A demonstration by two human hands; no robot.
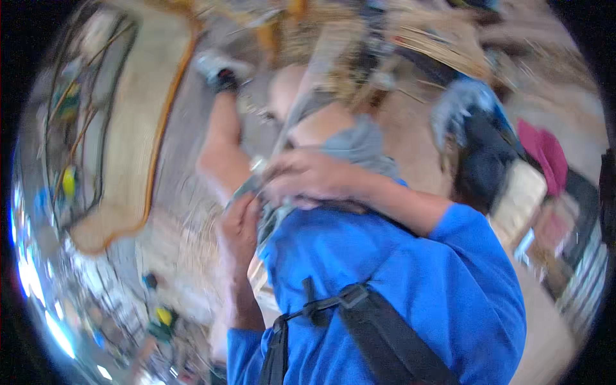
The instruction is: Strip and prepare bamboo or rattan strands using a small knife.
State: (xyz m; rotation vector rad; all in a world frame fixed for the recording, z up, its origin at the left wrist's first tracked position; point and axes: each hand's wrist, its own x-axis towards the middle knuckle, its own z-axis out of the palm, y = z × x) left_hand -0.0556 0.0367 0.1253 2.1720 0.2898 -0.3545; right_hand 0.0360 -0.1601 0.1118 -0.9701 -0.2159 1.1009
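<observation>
Both hands meet over my lap, smeared by motion. My left hand (239, 221) has its fingers pinched at the edge of my grey shorts (273, 221); whatever lies between them is too blurred to name. Just above and to the right, my right hand (311, 176) is curled, its fingertips close to the left ones. A small whitish thing (258, 164) shows beside its fingertips, its kind unclear. From near the right hand a long, narrow greyish strip (296, 119) runs up between my legs; whether the hand grips it is hidden.
A pale, wavy-edged wooden panel (144, 128) stands at the left. Bundled thin sticks (443, 48) lie at the far right. A gloved person (452, 112) is nearby on the right, beside a dark red cloth (544, 154). Pale debris (192, 244) litters the floor.
</observation>
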